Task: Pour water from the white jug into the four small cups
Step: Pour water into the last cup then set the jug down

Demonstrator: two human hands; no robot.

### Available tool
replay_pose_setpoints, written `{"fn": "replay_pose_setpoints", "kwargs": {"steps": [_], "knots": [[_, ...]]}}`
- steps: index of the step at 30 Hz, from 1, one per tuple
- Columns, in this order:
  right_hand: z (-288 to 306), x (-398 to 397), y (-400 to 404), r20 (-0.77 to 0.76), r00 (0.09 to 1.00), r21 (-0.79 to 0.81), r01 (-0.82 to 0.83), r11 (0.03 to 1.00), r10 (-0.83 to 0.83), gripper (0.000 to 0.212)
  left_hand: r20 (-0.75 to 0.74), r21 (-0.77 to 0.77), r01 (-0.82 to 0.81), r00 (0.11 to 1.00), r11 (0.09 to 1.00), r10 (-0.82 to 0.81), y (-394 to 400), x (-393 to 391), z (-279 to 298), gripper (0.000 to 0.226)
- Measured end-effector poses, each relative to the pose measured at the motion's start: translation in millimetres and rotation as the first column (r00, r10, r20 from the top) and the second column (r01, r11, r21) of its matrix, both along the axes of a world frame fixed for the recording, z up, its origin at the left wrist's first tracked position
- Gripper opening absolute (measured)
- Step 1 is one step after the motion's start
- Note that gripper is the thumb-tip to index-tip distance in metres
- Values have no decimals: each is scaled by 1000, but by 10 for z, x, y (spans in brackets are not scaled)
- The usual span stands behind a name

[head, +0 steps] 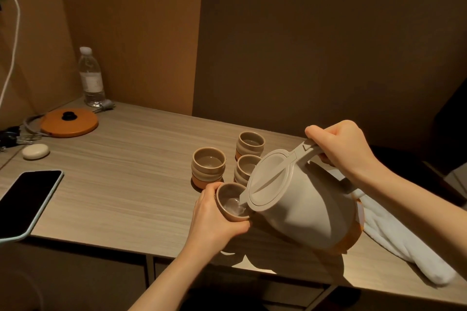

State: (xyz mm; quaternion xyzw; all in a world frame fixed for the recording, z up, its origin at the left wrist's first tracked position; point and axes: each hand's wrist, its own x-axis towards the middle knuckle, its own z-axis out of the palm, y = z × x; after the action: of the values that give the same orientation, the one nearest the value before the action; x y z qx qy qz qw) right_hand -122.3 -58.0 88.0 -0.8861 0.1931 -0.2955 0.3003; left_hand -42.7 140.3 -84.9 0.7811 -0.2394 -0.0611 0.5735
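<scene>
At the near edge of the table (121, 199), the left hand (214, 222) is wrapped around a small cup (231, 203), fingers closed on its side, lifting it off the surface. Water lies in that cup under the spout of the white jug (300, 207), which tilts toward nine o'clock. At two o'clock from the jug, the right hand (346, 149) is clenched on its handle. Three more cups (208, 166) stand at twelve o'clock from the held one, close together. A white towel (404, 242) lies at three o'clock, a phone (27, 202) far off at nine o'clock
</scene>
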Motion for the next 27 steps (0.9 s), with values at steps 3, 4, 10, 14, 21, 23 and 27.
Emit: {"fn": "replay_pose_setpoints", "kwargs": {"steps": [3, 4, 10, 14, 21, 23, 27], "knots": [[-20, 7, -11, -17, 1000, -5, -3, 1000, 3, 52, -1, 4, 0, 1000, 1000, 0, 0, 1, -7, 86], [-25, 9, -14, -17, 1000, -7, -2, 1000, 2, 51, -1, 4, -1, 1000, 1000, 1, 2, 2, -11, 86], [-34, 8, 6, -17, 1000, -7, 0, 1000, 0, 51, -20, 5, -7, 1000, 1000, 7, 7, 0, -27, 89], [-25, -1, 44, -13, 1000, 1, -7, 1000, 7, 52, -27, -6, -6, 1000, 1000, 6, 19, -8, -27, 87], [-1, -14, 82, -21, 1000, -4, -3, 1000, 3, 54, -36, -16, -14, 999, 1000, 14, 22, -11, -31, 85], [8, -9, 90, -28, 1000, -9, 0, 1000, 0, 54, -37, -19, -17, 999, 1000, 16, 21, -8, -33, 85], [2, 8, 86, -50, 999, -22, 1, 1000, -2, 54, -42, -19, -21, 999, 1000, 20, 19, -3, -35, 86]]}}
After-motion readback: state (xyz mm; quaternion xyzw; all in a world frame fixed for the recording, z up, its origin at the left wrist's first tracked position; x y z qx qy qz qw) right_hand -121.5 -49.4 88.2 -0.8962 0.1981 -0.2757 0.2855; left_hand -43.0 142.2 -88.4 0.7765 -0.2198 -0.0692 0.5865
